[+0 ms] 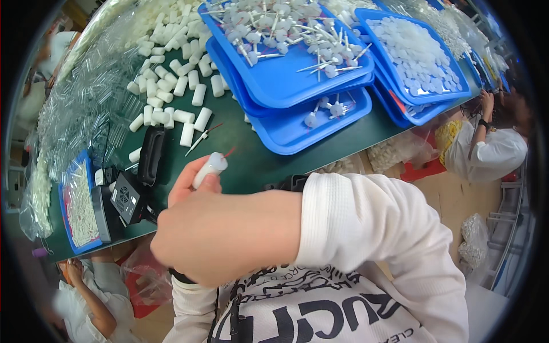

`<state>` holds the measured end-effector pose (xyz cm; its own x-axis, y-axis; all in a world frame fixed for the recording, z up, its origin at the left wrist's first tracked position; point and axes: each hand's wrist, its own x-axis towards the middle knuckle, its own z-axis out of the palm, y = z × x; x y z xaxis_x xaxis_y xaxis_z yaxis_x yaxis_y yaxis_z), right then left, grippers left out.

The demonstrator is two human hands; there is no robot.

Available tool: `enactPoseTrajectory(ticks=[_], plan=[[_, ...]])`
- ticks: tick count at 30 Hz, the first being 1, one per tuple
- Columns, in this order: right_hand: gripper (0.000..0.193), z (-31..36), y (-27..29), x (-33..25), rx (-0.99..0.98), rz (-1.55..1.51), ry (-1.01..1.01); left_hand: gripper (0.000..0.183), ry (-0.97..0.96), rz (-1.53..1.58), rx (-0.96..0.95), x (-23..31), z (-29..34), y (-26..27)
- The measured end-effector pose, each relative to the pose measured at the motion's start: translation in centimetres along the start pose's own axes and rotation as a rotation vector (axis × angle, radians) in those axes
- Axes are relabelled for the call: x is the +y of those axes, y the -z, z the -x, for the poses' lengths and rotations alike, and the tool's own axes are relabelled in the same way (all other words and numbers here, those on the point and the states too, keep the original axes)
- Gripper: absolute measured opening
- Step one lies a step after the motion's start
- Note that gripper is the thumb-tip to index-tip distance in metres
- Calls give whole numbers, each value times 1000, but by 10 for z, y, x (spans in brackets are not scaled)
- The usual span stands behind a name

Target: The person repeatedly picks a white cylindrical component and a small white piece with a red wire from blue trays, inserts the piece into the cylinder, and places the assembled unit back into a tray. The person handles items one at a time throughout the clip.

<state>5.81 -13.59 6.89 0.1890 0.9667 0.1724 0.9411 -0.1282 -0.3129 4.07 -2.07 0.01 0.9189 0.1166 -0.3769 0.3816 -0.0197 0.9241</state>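
My left hand (182, 187) pinches a short white cylinder (211, 170) with a translucent cap and a thin red wire at its upper end. My right forearm crosses in front of the left wrist. The back of my right hand (186, 237) shows at the left, near a small black box-shaped device (129, 197) with a round vent; its fingers are hidden. Beyond the held cylinder lies a thin white stick with a red wire (197, 142). A long black open holder (152, 155) stands beside the device.
Loose white cylinders (180, 86) and a heap of clear plastic tubes (91, 111) cover the far left of the green table (240, 166). Stacked blue trays (286, 150) hold capped sticks. Another blue tray (420, 117) holds translucent discs. Other people sit at both sides.
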Motion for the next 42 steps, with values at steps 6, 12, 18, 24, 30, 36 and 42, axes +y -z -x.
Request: enactPoseTrajectory(ticks=[6, 12, 18, 24, 30, 36, 42], plan=[[26, 38, -19, 41, 884, -62, -227, 29, -386, 172, -247, -2, 14, 22], [28, 73, -27, 16, 858, -664, -435, 32, -669, -138, -192, 17, 34, 14], [25, 72, -16, 12, 810, -657, -444, 36, -844, -362, -139, 21, 42, 13], [25, 84, -16, 14, 709, -719, -445, 37, -1050, -552, -134, 14, 40, 8], [25, 85, -12, 7, 730, -630, -489, 38, -903, -470, -166, 20, 46, 5], [30, 78, -18, 0, 964, -497, -426, 33, -613, -175, -319, 29, 49, 9], [23, 81, -16, 12, 876, -485, -296, 28, -456, -24, -331, 25, 54, 5]])
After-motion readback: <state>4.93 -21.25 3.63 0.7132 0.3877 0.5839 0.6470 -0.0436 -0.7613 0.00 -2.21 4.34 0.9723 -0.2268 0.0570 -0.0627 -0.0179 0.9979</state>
